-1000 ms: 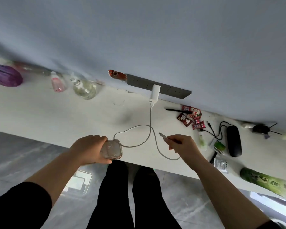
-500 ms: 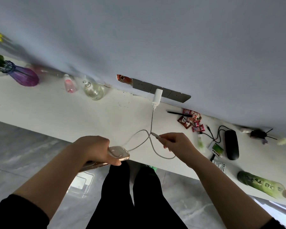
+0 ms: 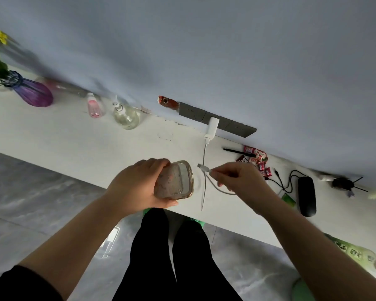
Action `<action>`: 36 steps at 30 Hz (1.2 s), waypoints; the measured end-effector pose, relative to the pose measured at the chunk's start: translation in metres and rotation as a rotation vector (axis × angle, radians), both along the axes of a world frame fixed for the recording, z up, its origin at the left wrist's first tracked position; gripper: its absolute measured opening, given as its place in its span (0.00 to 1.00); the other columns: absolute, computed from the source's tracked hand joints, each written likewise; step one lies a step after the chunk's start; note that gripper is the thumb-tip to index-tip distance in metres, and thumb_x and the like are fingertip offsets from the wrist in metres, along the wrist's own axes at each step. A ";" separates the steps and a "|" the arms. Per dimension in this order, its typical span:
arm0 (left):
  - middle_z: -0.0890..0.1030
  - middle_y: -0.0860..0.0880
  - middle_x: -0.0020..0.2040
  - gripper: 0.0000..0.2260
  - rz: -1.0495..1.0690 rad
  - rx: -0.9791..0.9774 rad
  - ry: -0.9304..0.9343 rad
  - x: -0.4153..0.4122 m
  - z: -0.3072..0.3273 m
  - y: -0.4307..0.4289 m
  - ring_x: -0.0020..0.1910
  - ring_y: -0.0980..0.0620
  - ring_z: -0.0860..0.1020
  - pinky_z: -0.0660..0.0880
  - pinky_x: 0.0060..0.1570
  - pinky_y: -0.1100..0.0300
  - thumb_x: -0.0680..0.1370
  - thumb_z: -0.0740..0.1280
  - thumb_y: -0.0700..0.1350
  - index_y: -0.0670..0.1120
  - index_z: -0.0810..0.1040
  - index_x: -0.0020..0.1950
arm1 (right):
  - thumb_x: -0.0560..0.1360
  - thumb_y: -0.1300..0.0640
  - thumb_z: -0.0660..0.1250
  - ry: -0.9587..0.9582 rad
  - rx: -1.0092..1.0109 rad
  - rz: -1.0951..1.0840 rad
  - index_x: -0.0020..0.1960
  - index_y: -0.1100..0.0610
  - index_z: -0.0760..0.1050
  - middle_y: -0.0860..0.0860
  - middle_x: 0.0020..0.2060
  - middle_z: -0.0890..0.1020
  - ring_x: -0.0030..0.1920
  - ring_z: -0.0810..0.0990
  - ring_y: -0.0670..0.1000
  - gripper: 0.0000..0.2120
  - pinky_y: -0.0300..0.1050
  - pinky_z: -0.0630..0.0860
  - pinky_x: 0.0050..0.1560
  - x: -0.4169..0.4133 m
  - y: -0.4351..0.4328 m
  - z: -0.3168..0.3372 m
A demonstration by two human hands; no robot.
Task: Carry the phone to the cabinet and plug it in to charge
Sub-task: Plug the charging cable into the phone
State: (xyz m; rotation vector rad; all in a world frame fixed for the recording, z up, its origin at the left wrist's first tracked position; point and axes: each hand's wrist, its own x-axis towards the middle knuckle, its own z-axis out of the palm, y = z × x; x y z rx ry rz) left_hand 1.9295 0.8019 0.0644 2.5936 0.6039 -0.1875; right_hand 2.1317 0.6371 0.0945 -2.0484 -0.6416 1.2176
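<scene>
Head view: the left hand (image 3: pixel 137 187) is wrapped around the phone (image 3: pixel 175 180), fingers behind it and thumb under its lower edge, holding it tilted above the front edge of the white cabinet top (image 3: pixel 74 140). At 3 o'clock from the phone, just apart from its rim, the right hand (image 3: pixel 241 181) pinches the charging cable (image 3: pixel 204 157) close to its free end, and the connector (image 3: pixel 202 167) sticks out past the fingertips toward the phone without touching it. From that pinch the cable loops down over the cabinet top and runs up toward 12 o'clock to a white charger (image 3: pixel 212 128) plugged into a grey socket strip (image 3: pixel 217 122) on the wall. At 2 o'clock from the right hand lie red snack packets (image 3: pixel 255 158) and a black pen (image 3: pixel 237 151). Further toward 3 o'clock sit a black mouse (image 3: pixel 306 195) and a thin black cord (image 3: pixel 284 180) beside it. A green bottle (image 3: pixel 354 254) lies toward 4 o'clock. Out at 10 o'clock from the left hand stand a clear pump bottle (image 3: pixel 126 117), a pink bottle (image 3: pixel 94 107) and, furthest, a purple vase (image 3: pixel 32 93) holding greenery with a yellow flower
</scene>
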 end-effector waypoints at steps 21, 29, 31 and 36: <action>0.81 0.51 0.54 0.38 -0.110 0.118 -0.088 0.020 0.047 0.007 0.49 0.47 0.80 0.80 0.47 0.54 0.60 0.69 0.68 0.48 0.71 0.62 | 0.69 0.45 0.73 0.026 0.047 0.148 0.36 0.45 0.82 0.42 0.27 0.81 0.29 0.75 0.38 0.05 0.28 0.70 0.31 0.017 0.003 0.039; 0.80 0.51 0.55 0.39 -0.084 0.083 -0.077 0.022 0.049 0.004 0.51 0.48 0.80 0.80 0.48 0.54 0.59 0.69 0.68 0.48 0.70 0.63 | 0.70 0.46 0.72 -0.042 0.087 0.216 0.35 0.40 0.81 0.39 0.33 0.84 0.34 0.78 0.38 0.05 0.27 0.71 0.34 0.021 0.001 0.044; 0.80 0.51 0.54 0.38 -0.100 0.093 -0.074 0.024 0.049 0.004 0.50 0.48 0.80 0.79 0.48 0.55 0.60 0.68 0.69 0.48 0.70 0.63 | 0.70 0.46 0.72 -0.053 0.091 0.229 0.35 0.41 0.82 0.38 0.34 0.84 0.34 0.79 0.38 0.05 0.27 0.71 0.35 0.021 0.002 0.044; 0.80 0.51 0.54 0.38 -0.129 0.119 -0.077 0.025 0.050 0.004 0.50 0.48 0.80 0.79 0.48 0.55 0.60 0.68 0.68 0.48 0.71 0.63 | 0.69 0.46 0.72 -0.064 0.073 0.282 0.36 0.42 0.81 0.36 0.33 0.83 0.35 0.79 0.38 0.04 0.26 0.71 0.36 0.024 0.003 0.044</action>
